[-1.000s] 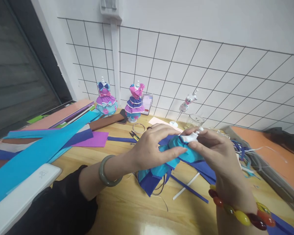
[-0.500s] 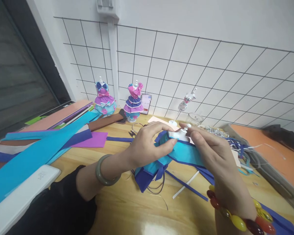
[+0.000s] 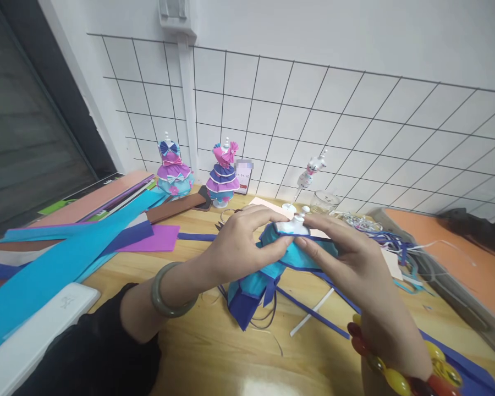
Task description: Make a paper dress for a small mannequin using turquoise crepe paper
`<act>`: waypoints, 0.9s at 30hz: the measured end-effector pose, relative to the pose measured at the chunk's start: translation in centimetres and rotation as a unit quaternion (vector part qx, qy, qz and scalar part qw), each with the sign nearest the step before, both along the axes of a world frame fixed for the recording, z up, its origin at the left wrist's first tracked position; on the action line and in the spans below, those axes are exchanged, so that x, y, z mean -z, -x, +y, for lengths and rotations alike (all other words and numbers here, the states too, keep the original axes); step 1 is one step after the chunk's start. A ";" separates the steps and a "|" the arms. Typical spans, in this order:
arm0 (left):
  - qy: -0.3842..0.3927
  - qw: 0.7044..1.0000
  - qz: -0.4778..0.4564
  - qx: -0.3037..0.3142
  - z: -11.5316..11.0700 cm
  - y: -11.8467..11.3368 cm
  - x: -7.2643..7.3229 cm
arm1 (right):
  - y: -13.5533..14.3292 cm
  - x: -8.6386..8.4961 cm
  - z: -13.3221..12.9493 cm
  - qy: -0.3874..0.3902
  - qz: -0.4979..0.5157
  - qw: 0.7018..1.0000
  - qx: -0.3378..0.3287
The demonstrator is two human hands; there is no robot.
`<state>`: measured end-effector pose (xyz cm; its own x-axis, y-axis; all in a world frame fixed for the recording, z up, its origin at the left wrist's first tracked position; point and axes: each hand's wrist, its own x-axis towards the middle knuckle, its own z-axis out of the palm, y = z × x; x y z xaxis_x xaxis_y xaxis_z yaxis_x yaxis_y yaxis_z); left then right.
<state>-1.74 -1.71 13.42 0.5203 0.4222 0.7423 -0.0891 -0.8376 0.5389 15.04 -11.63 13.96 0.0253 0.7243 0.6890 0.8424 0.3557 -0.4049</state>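
Observation:
A small white dress form lies tilted between my hands, wrapped in a turquoise paper dress with dark blue edging and a dark blue bow. My left hand pinches the dress's top edge against one shoulder of the form, thumb in front and fingers behind. My right hand holds the loose turquoise band at the other shoulder, its thumb tip pressed on the dark blue edge close to my left thumb. The lower end of the form is hidden.
Two dressed mini forms, a phone, a bare form and a glass stand along the wall. Crepe paper strips and a white power bank lie left. Cut scraps and a grey-edged tray are right.
My right hand has moved left along the band, bringing its thumb down onto the dress's top edge beside my left thumb. The form has shifted slightly left.

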 end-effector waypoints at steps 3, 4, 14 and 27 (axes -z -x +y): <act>-0.018 0.999 -0.023 -0.013 0.1 0.1 0.0 | -0.1 -0.3 -0.2 0.005 -0.017 1.000 0.006; -0.029 0.999 -0.032 -0.020 0.2 0.1 0.0 | -0.2 -0.4 -0.2 0.000 -0.019 1.000 0.014; -0.336 0.926 -0.044 -0.165 -0.2 -0.3 1.4 | 1.3 -0.8 -1.3 -0.123 -0.029 0.989 0.078; -0.259 0.961 -0.034 -0.091 0.0 -1.1 2.0 | -1.1 -0.3 0.1 -0.002 0.161 0.986 0.034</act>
